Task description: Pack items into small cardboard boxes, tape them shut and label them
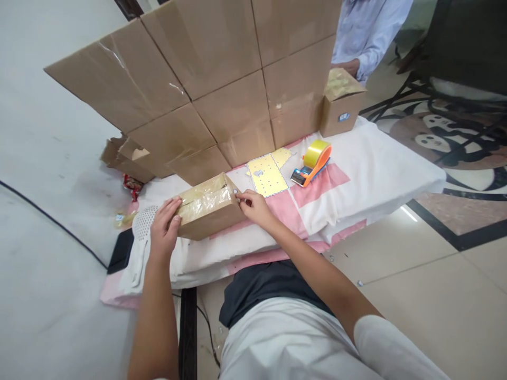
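Brown cardboard box (212, 217) sits between two hands

The left forearm (152, 316) rises almost straight up the view; the right forearm (317, 269) slants in from the lower right. The left hand (164, 226) lies open over the box's left end, fingers along the top edge, thumb against the near side. The right hand (253, 205) has its fingers bent at the upper right corner, touching it; whether they pinch anything, I cannot tell. The taped box rests on the pink-and-white cloth (396, 163), left of an orange tape dispenser (316, 154).
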`<action>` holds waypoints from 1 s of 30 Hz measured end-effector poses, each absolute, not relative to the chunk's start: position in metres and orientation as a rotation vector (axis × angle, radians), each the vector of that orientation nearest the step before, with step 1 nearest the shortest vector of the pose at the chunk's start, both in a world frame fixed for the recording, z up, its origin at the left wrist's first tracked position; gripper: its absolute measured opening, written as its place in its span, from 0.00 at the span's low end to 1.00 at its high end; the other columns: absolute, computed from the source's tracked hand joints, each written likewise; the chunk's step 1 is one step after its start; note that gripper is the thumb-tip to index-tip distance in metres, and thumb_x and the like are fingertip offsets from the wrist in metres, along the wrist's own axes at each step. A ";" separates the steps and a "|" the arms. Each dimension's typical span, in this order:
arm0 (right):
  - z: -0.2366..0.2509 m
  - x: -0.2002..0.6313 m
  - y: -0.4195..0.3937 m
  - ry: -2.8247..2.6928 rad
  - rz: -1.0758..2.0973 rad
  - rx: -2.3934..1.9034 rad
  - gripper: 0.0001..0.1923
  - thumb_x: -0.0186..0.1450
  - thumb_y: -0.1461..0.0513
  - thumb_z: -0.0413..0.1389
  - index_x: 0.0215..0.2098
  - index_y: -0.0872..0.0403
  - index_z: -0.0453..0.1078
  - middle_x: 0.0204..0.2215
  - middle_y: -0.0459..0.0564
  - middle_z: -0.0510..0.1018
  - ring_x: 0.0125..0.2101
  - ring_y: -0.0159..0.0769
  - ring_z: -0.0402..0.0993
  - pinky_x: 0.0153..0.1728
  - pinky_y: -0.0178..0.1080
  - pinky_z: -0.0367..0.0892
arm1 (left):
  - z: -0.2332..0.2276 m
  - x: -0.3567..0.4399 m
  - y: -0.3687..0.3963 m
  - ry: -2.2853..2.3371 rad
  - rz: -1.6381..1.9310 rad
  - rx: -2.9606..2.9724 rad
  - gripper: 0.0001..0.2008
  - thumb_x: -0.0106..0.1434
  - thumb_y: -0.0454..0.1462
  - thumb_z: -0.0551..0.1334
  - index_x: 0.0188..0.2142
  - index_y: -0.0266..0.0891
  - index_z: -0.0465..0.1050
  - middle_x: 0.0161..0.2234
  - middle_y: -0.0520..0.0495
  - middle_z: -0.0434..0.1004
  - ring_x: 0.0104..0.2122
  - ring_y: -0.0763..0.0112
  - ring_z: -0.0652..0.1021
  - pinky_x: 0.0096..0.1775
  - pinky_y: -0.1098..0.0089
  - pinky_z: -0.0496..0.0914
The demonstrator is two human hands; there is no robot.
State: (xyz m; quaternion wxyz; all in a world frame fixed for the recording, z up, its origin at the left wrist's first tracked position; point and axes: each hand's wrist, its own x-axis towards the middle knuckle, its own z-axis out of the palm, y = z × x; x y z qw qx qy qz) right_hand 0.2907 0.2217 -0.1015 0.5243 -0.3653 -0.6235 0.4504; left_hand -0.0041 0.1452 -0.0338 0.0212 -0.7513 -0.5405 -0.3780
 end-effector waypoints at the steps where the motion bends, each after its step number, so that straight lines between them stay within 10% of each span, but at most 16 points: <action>1: -0.100 0.293 0.225 -1.503 1.113 -0.873 0.17 0.62 0.70 0.54 0.42 0.55 0.83 0.33 0.47 0.75 0.30 0.30 0.70 0.36 0.36 0.66 | -0.034 -0.005 0.146 -1.684 -1.171 -2.322 0.20 0.73 0.43 0.56 0.61 0.46 0.75 0.61 0.45 0.77 0.66 0.57 0.71 0.69 0.48 0.62; 30: -0.106 0.290 0.222 -1.286 1.253 -0.927 0.21 0.61 0.68 0.50 0.42 0.52 0.85 0.33 0.47 0.77 0.36 0.34 0.74 0.41 0.36 0.68 | -0.035 0.001 0.153 -1.757 -1.295 -2.259 0.20 0.72 0.46 0.59 0.57 0.42 0.78 0.58 0.42 0.80 0.65 0.56 0.72 0.69 0.47 0.62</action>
